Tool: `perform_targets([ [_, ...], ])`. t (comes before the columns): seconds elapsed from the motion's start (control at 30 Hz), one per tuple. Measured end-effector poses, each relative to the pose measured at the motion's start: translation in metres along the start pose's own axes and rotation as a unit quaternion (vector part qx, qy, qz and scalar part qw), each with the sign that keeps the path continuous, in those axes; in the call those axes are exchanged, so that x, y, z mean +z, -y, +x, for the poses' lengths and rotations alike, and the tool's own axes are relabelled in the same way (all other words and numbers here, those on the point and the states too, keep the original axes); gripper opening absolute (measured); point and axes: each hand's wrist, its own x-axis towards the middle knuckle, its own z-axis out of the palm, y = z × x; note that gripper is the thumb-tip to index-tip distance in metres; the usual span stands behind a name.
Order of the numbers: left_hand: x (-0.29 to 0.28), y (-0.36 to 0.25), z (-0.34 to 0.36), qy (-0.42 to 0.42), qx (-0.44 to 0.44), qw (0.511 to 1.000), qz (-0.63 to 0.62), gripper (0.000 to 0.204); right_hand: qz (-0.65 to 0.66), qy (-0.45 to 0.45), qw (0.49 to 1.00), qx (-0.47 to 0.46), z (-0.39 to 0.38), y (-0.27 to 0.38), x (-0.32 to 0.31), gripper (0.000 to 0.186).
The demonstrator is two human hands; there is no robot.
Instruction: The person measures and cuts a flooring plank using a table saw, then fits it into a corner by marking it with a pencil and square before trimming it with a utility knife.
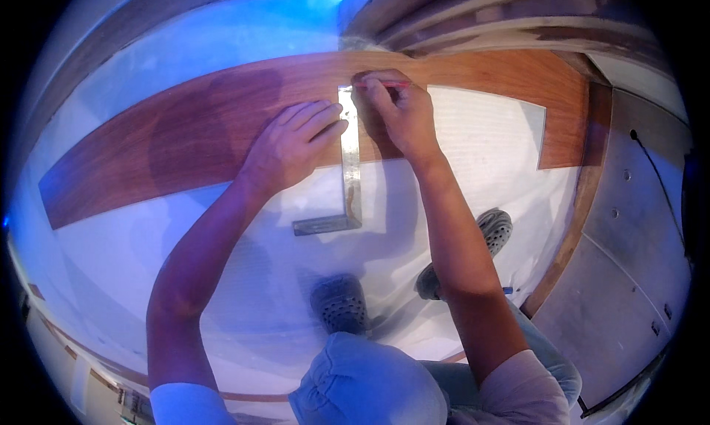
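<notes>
A metal carpenter's square [350, 159] lies with its long arm across a reddish-brown wood-grain board [214, 122] and its short arm on the white surface in front. My left hand [296, 140] rests flat on the board and the square's left edge, fingers stretched out, fingertips touching the metal. On the other side of the blade, near its far end, my right hand [403, 114] is closed around a thin red pencil [384, 84]. The pencil's tip is hard to make out in the shadow beside the blade.
The board continues to the right into a leg [566, 137] that comes toward me. Grey panels [629, 203] stand along the right side, with a dark cable on them. Curved brown, shiny folds [510, 18] overhang the far right. Grey clogs [339, 303] are on my feet on the white floor.
</notes>
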Motion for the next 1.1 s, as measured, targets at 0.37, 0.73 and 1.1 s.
perform_targets([
  [0.37,0.008,0.004,-0.006,-0.004,0.019,1.000,-0.024,0.044,-0.242,-0.067,0.967,0.037,-0.174,0.022,0.054,0.043],
  [0.73,0.022,-0.052,-0.054,-0.148,-0.367,0.879,-0.266,0.043,-0.150,-0.073,0.986,0.021,-0.151,0.050,0.098,0.051],
  [1.1,-0.129,0.043,-0.009,0.028,-0.427,0.903,-0.032,0.029,-0.136,0.111,0.954,-0.243,-0.026,0.055,0.107,0.038],
])
